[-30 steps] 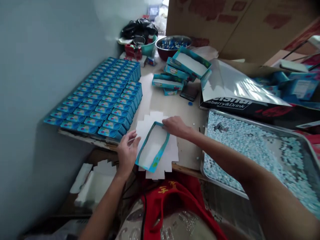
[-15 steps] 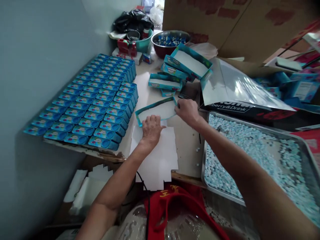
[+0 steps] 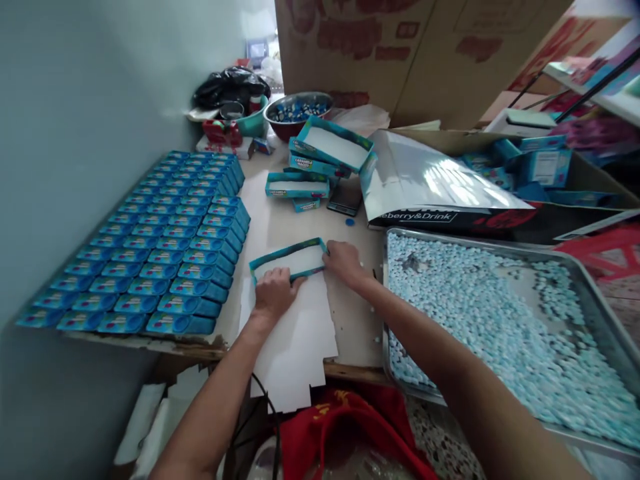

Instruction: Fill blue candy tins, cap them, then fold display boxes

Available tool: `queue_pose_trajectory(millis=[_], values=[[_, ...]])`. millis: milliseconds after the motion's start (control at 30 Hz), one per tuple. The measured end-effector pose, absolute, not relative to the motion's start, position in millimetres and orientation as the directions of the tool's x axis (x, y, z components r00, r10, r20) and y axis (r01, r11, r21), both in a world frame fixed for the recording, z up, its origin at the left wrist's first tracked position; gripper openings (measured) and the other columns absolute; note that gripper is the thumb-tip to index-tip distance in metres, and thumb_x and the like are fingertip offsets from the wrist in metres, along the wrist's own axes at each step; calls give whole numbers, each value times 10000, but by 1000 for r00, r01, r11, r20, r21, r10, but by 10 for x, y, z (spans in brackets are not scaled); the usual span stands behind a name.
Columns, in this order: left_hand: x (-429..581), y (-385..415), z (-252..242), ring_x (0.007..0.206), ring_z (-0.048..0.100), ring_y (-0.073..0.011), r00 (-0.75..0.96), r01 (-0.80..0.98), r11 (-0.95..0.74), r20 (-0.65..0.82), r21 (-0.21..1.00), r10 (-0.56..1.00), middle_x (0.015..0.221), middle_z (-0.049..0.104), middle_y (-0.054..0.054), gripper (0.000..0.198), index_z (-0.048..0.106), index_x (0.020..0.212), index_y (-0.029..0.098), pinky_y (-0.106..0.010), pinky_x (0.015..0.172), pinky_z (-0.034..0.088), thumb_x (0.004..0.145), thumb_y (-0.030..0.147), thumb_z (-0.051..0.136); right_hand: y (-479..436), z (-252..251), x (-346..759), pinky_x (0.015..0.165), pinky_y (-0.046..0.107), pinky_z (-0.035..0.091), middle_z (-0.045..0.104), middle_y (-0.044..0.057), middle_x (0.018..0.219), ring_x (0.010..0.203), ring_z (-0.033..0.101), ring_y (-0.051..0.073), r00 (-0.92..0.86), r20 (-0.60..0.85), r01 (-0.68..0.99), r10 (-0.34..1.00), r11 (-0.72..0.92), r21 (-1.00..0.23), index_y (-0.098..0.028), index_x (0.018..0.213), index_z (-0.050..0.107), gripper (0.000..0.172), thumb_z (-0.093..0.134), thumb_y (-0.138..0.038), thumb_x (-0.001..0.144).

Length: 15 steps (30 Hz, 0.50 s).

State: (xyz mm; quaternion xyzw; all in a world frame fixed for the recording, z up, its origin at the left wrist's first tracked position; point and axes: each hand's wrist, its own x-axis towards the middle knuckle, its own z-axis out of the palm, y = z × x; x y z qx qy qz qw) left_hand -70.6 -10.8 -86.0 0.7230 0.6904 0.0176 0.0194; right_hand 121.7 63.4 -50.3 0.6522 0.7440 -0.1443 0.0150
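A shallow cardboard box tray (image 3: 313, 257), blue on the folded-up walls and white inside, lies on the table in front of me. My left hand (image 3: 274, 293) has its fingers over the near wall and inside the tray, with the thumb outside along that wall. At the tray's right end, my right hand (image 3: 345, 263) pinches the corner, its fingertips partly hidden. Under the near side of the tray lie flat white die-cut cardboard blanks (image 3: 295, 347), which stick out past the table edge.
Rows of filled blue packs (image 3: 165, 257) stand at left. Folded box trays (image 3: 297, 187) are stacked behind, near a metal bowl (image 3: 300, 107) of blue-and-white pieces. At right are a metal baking tray (image 3: 387, 300) of pale blue candies and an open carton (image 3: 420, 217).
The camera view has shifted, so the table objects sit differently in the picture. More blue shows along the tray's near wall, which looks more upright. Both hands stay on the tray.
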Motion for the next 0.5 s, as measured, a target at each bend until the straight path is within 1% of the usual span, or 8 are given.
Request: queue_pose_trajectory(millis=[67, 133, 167, 233, 300, 367, 433, 500], values=[[-723, -94, -861, 1042, 716, -405, 39, 997, -40, 13, 62, 999, 1012, 748, -216, 582, 730, 1037, 117, -454, 835, 506, 1065, 658, 517, 622, -503, 1207, 878, 350, 515, 784, 182, 1236, 1154, 746, 314, -153, -216, 972, 964, 108, -207, -149, 1307, 674, 341, 502, -220, 1022], [-763, -133, -838, 1012, 726, -397, 55, 995, -62, 85, 83, 995, 985, 748, -208, 576, 732, 1004, 123, -460, 841, 518, 1042, 672, 561, 587, -465, 1189, 884, 351, 519, 783, 182, 1238, 1145, 749, 310, -163, -227, 970, 960, 114, -215, -141, 1352, 633, 363, 497, -197, 1020], [-800, -174, -817, 1042, 724, -397, 85, 990, -102, 170, 93, 982, 1029, 749, -211, 566, 735, 1037, 126, -475, 883, 524, 1028, 674, 592, 567, -415, 1178, 891, 357, 521, 782, 188, 1237, 1140, 750, 313, -169, -229, 969, 959, 120, -215, -134, 1372, 616, 376, 481, -182, 1024], [-905, -277, -763, 1196, 690, -405, 165, 969, -227, 427, 98, 889, 1203, 732, -213, 547, 723, 1176, 153, -536, 1053, 492, 992, 665, 669, 552, -230, 1171, 901, 379, 528, 783, 201, 1207, 1110, 755, 322, -186, -177, 968, 966, 150, -200, -122, 1443, 564, 424, 439, -166, 1040], [-1030, -346, -709, 1349, 619, -400, 198, 934, -347, 684, 86, 702, 1332, 691, -188, 516, 685, 1284, 211, -589, 1202, 391, 968, 616, 739, 632, 79, 1232, 903, 411, 538, 788, 208, 1138, 1057, 761, 328, -179, -41, 971, 983, 169, -168, -117, 1538, 475, 496, 403, -150, 1048], [-1134, -303, -669, 1340, 619, -366, 152, 908, -401, 802, 117, 578, 1285, 699, -159, 403, 673, 1255, 230, -570, 1217, 385, 986, 519, 752, 878, 468, 1422, 905, 450, 550, 785, 216, 1085, 1019, 767, 330, -84, 134, 983, 987, 104, -150, -112, 1579, 421, 557, 393, -106, 1023], [-1190, -113, -654, 1240, 650, -334, 89, 904, -368, 749, 215, 657, 1203, 712, -156, 298, 674, 1210, 207, -505, 1149, 450, 1016, 428, 719, 1318, 840, 1759, 913, 540, 555, 770, 238, 1116, 1057, 763, 379, 26, 334, 984, 942, 34, -174, -119, 1567, 440, 567, 432, -148, 1001], [-1204, 182, -662, 1207, 644, -331, 60, 917, -253, 519, 309, 853, 1223, 711, -178, 334, 675, 1253, 175, -461, 1103, 475, 1006, 393, 730, 1885, 1095, 2190, 927, 646, 528, 758, 204, 1083, 1131, 740, 442, 62, 442, 963, 895, 63, -262, -208, 1527, 516, 542, 498, -327, 999]])
